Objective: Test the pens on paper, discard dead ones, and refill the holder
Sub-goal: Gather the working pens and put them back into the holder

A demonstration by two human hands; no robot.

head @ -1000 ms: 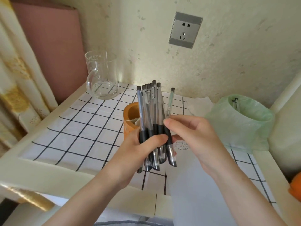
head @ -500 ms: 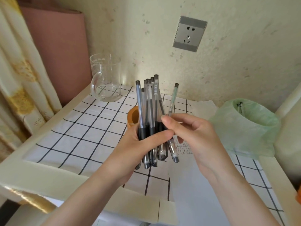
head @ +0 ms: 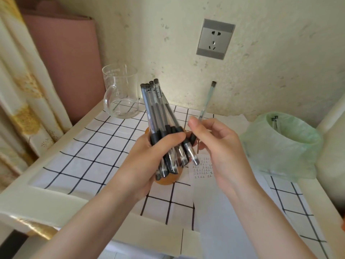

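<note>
My left hand (head: 149, 156) grips a bundle of several clear pens (head: 158, 116) with black grips, capped tips pointing down, above the orange pen holder (head: 168, 181), which is mostly hidden behind the hand. My right hand (head: 216, 144) pinches a single pen (head: 206, 100) just right of the bundle, its end pointing up toward the wall. A white paper sheet (head: 214, 212) with small written marks lies on the table under my right wrist. A bin lined with a green bag (head: 287, 146) at the right holds a couple of pens (head: 276, 121).
A glass mug (head: 121, 92) stands at the back left on the checked tablecloth (head: 89, 150). A wall socket (head: 214, 39) is above. A curtain (head: 20, 90) and a pink panel (head: 69, 58) flank the left side. The table's white front edge (head: 56, 206) runs below.
My right hand has drawn one pen out of the bundle and moved it to the right, apart from the rest. The left hand tilted the bundle slightly left.
</note>
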